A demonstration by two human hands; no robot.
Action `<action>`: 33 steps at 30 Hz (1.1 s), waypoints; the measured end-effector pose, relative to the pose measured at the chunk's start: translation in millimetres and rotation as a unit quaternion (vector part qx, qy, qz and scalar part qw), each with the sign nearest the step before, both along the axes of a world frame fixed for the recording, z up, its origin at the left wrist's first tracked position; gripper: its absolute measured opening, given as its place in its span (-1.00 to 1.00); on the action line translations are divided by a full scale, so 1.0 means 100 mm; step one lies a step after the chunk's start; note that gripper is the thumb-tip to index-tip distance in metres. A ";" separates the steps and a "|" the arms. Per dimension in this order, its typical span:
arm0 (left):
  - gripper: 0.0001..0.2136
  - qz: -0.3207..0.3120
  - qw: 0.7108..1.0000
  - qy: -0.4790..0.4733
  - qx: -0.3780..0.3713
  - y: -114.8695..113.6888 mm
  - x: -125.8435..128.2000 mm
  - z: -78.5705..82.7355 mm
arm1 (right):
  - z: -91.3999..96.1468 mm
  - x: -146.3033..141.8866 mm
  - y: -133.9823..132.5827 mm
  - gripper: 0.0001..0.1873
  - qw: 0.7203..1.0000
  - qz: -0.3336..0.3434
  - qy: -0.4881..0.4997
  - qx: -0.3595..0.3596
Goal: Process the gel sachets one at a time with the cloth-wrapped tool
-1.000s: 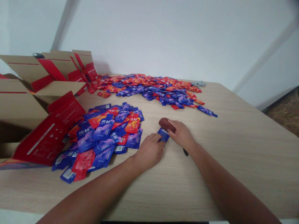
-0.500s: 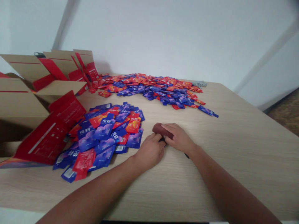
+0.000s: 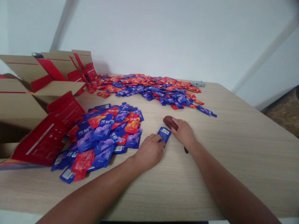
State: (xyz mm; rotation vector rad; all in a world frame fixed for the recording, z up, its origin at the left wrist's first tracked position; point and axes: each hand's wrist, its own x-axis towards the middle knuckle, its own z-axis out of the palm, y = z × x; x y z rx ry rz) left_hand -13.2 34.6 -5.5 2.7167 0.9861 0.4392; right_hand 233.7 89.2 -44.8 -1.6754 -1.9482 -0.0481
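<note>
A pale wood-grain table [image 3: 243,149] runs back to a white wall [image 3: 163,40]; its right edge slants away from a far corner, and its near edge crosses the bottom of the view beneath both forearms. The widest stretch of visible tabletop lies right of the right forearm, out to that slanting edge. A narrower strip separates the hands from a long far heap of red and blue sachets [image 3: 151,88]. On the left, room is tighter: a nearer pile of sachets [image 3: 105,133] spreads close to the left hand [image 3: 150,151], backed by cardboard boxes [image 3: 18,99] with raised flaps.

Between the hands, flat on the table, lies a single blue sachet [image 3: 164,134], tilted, a white barcode panel and small print near its upper end; its lower part is covered by the left fingers. They rest on it, but whether they also pinch it cannot be told. The right hand [image 3: 184,133] grasps a reddish-brown, rounded, smooth-looking block [image 3: 170,122], just beside the sachet's upper corner. A small dark tip [image 3: 186,150] shows below the right wrist.
</note>
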 end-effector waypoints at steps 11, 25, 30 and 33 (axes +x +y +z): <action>-0.65 -0.129 0.991 -0.042 -0.010 0.01 0.00 0.01 | 0.07 -0.12 -0.10 -0.38 0.983 0.175 0.050 -0.016; -0.79 0.079 0.997 0.018 0.015 0.10 -0.03 -0.02 | 0.22 -0.09 -0.13 -0.50 0.970 -0.019 0.219 0.103; -0.75 0.100 0.995 0.006 0.023 0.12 -0.03 -0.05 | 0.34 -0.23 -0.29 -0.50 0.971 0.061 0.198 0.118; -0.82 0.083 0.996 -0.002 0.031 0.09 -0.03 -0.04 | 0.35 -0.32 -0.34 -0.48 0.972 0.123 0.173 0.103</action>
